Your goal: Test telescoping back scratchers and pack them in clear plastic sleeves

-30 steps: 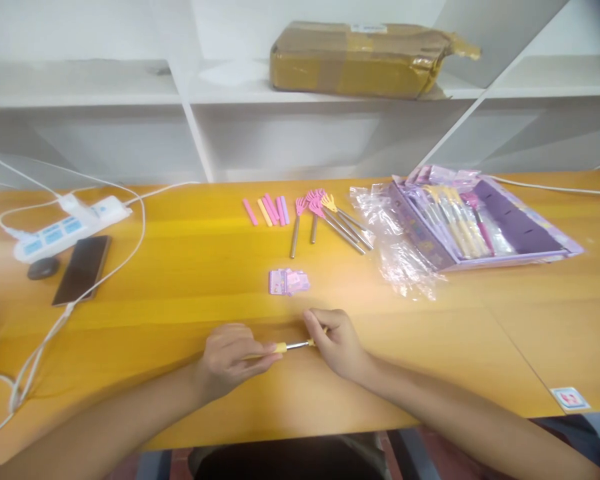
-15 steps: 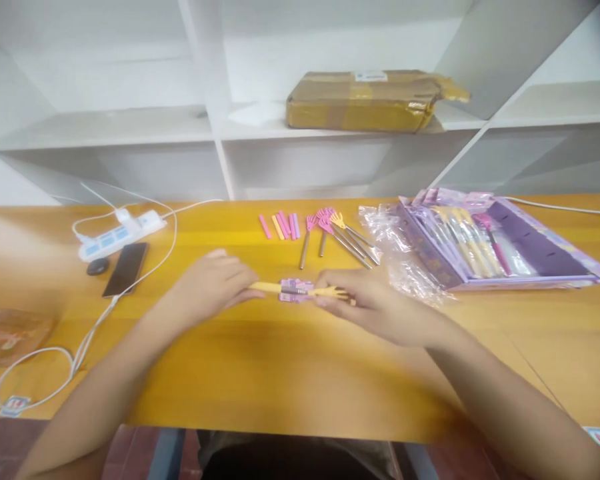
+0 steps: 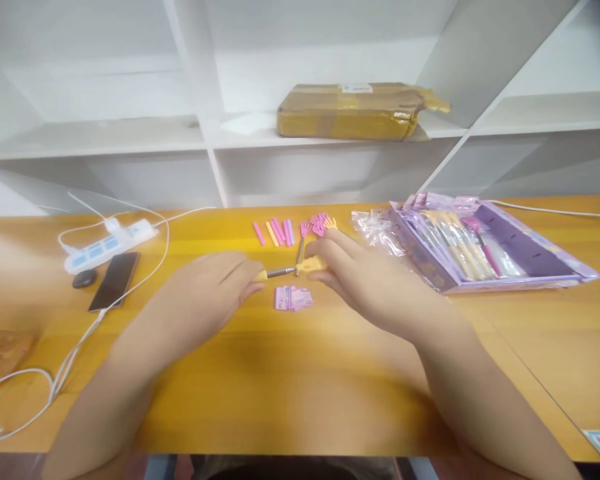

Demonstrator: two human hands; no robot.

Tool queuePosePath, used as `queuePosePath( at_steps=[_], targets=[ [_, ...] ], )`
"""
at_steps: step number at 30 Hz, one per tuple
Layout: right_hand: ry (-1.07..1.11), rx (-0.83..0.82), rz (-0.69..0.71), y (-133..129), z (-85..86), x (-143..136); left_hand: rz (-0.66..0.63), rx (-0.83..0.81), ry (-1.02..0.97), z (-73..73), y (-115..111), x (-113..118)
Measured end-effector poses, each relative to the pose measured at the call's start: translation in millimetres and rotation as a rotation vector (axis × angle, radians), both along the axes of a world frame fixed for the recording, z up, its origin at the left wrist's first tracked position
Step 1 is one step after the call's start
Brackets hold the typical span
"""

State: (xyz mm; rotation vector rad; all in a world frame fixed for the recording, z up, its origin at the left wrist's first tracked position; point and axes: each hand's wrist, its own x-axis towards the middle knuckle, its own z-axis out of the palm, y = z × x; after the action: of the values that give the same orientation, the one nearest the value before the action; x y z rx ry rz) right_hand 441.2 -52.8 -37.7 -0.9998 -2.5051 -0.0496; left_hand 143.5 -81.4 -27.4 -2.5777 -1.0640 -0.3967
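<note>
Between my hands is a yellow stick with a metal shaft. My left hand is closed on its yellow handle, which shows only at its tip. My right hand pinches the yellow head at the other end; its fingers hide part of that head. Small purple cards lie on the table just below the stick. Beyond it are short pink, yellow and purple tubes and several hand-shaped heads in pink and yellow on metal rods, partly behind my right hand.
A purple box of wrapped sticks stands at the right, with clear plastic wrappers beside it. At the left are a power strip, a black phone, a black mouse-like object and white cables. A taped carton sits on the shelf.
Both hands and the stick have risen off the purple cards, which now show fully. More bare metal shaft shows between my hands, and my right fingers cover more of the yellow head. The view has shifted slightly.
</note>
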Motion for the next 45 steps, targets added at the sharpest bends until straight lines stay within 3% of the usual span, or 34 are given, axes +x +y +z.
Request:
queuePosePath(
  at_steps=[3,7,12,19,27,32,36,39,41,43,45],
  targets=[
    [-0.029,0.053,-0.022,-1.3,-1.3,-3.8,-0.074,0.104,-0.015,-0.8,3.6,6.1],
    [-0.078,0.116,-0.032,-2.2,-2.8,-7.1,-0.071,0.144,-0.006,-2.8,3.3,11.2],
    [-0.045,0.146,0.069,-2.6,-2.4,-14.4,-0.029,0.136,-0.009,-6.9,-1.5,10.6],
    [-0.073,0.282,0.162,-1.6,-0.1,-14.7,-0.008,0.080,-0.018,-0.8,-2.4,1.9],
    [-0.067,0.197,0.158,-1.1,3.0,-3.3,-0.018,0.104,-0.007,-2.6,0.3,1.7],
    [-0.028,0.216,0.114,3.4,11.1,7.8,-0.011,0.209,-0.033,9.2,2.3,-12.3],
    [0.042,0.292,0.023,22.7,18.8,42.0,0.116,0.402,-0.014,24.1,6.7,-38.3],
    [0.128,0.380,-0.110,54.5,15.0,92.6,0.204,0.470,-0.069,33.6,20.6,-73.5],
    [0.191,0.391,-0.288,78.8,7.6,133.5,0.289,0.504,-0.113,37.0,36.6,-103.4],
    [0.280,0.351,-0.583,98.7,-0.7,171.3,0.347,0.567,-0.209,36.6,55.1,-131.0],
    [0.336,0.239,-0.762,109.6,-7.2,198.4,0.374,0.507,-0.229,32.4,71.8,-149.2]
  ],
)
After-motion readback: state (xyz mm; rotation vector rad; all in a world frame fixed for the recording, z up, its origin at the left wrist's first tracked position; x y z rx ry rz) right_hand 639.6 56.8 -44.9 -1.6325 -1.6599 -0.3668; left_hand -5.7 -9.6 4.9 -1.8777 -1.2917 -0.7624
